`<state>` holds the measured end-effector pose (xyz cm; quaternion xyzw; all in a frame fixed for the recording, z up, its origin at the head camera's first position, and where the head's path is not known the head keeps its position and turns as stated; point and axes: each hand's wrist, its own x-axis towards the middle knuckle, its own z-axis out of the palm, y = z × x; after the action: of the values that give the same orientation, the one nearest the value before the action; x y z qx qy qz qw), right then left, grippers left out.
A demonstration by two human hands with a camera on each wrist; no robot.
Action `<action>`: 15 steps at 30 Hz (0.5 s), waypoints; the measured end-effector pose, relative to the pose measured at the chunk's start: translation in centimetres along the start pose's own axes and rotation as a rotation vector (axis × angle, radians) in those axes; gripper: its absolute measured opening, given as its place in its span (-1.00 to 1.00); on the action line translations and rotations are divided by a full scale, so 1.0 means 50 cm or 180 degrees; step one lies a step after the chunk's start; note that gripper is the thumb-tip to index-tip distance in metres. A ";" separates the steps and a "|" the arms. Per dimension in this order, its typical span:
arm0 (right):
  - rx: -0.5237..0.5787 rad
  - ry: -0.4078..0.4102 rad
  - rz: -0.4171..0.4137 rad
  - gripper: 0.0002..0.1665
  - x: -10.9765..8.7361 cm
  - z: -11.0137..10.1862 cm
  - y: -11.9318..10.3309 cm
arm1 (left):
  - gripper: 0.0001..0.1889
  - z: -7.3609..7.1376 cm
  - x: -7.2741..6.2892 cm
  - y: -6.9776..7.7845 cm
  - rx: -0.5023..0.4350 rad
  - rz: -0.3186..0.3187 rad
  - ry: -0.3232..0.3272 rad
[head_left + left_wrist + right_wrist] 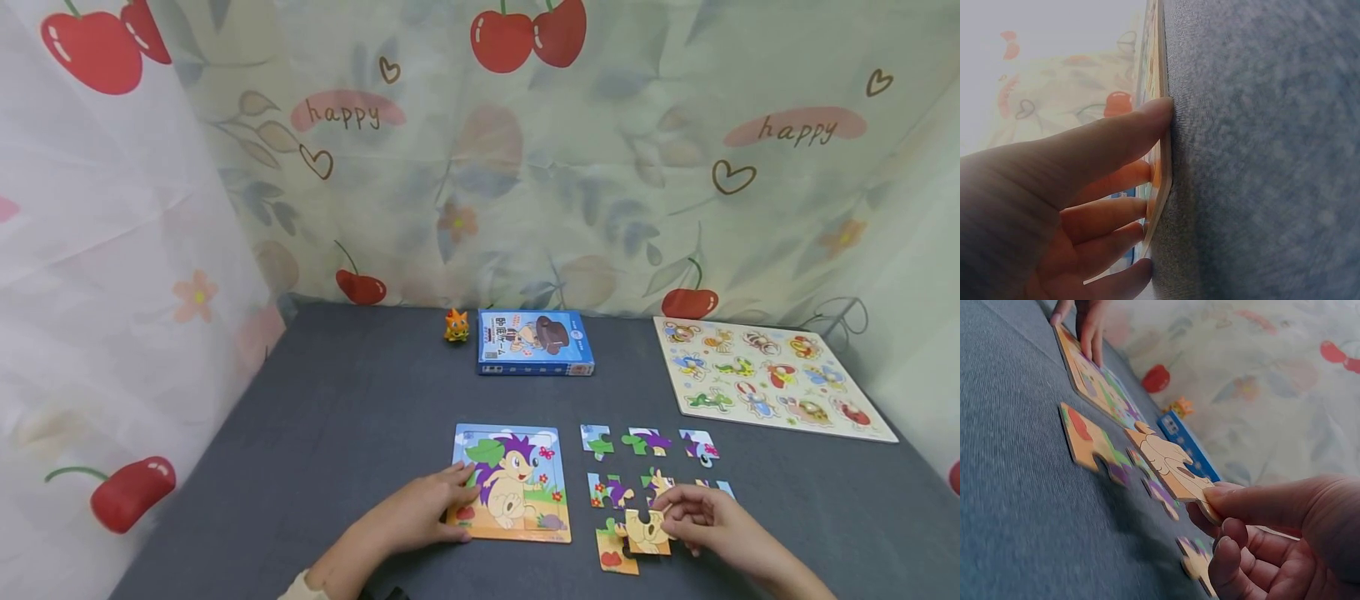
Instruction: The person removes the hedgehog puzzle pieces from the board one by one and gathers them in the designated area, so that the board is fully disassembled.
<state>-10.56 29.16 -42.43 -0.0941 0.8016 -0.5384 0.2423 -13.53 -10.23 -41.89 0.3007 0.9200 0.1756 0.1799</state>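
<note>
My left hand (441,504) rests at the near left corner of a square hedgehog puzzle board (517,536). In the left wrist view, the thumb (1157,115) touches the board's edge while the other fingers lie on its face. A beige puzzle piece (649,533) with part of the hedgehog's body is pinched between the thumb and fingers of my right hand (705,521). The right wrist view shows this piece tilted above the table. Beneath and beside it lies a corner piece with a red patch (611,560). Several other pieces sit in rows, some partly hidden by my right hand.
Farther back stands a blue game box (536,343) with a small orange figurine (456,325) to its left. A white board with insect pictures (772,375) lies at the right. Printed curtains (525,208) border the dark tabletop (360,400).
</note>
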 end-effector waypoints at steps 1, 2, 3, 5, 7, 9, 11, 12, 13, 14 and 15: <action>0.0011 0.0015 0.0045 -0.53 -0.004 -0.004 0.003 | -0.43 0.001 0.000 0.000 -0.0002 0.0003 0.0000; 0.0030 0.0037 0.0106 -0.52 -0.007 -0.007 0.006 | -0.43 0.001 0.000 -0.001 -0.0004 0.0009 0.0003; 0.0049 0.0067 0.0179 -0.51 -0.010 -0.010 0.009 | -0.43 0.001 0.000 -0.001 -0.0005 0.0016 0.0008; 0.0048 0.0101 0.0246 -0.51 -0.015 -0.016 0.015 | -0.43 0.001 0.000 -0.002 -0.0008 0.0028 0.0017; 0.0027 0.0123 0.0273 -0.51 -0.020 -0.022 0.021 | -0.43 0.001 -0.001 -0.002 -0.0017 0.0029 0.0021; 0.0020 0.0139 0.0280 -0.50 -0.023 -0.027 0.027 | -0.43 0.001 -0.002 -0.004 -0.0009 0.0043 0.0033; 0.0001 0.0116 0.0243 -0.50 -0.028 -0.031 0.033 | -0.42 0.002 -0.002 -0.005 -0.0006 0.0051 0.0036; -0.0011 0.0094 0.0228 -0.50 -0.030 -0.033 0.036 | -0.42 0.002 -0.001 -0.005 -0.0001 0.0054 0.0035; -0.0020 0.0059 0.0201 -0.51 -0.033 -0.036 0.039 | -0.42 0.003 -0.001 -0.005 0.0005 0.0059 0.0035; -0.0017 0.0009 0.0169 -0.51 -0.035 -0.038 0.043 | -0.42 0.003 -0.001 -0.005 0.0007 0.0061 0.0029; -0.0018 -0.0037 0.0133 -0.52 -0.038 -0.040 0.046 | -0.42 0.003 0.000 -0.004 0.0002 0.0053 0.0021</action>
<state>-9.65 32.50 -43.38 -0.0812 0.8035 -0.5304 0.2579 -13.55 -10.36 -42.13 0.3079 0.9181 0.1778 0.1753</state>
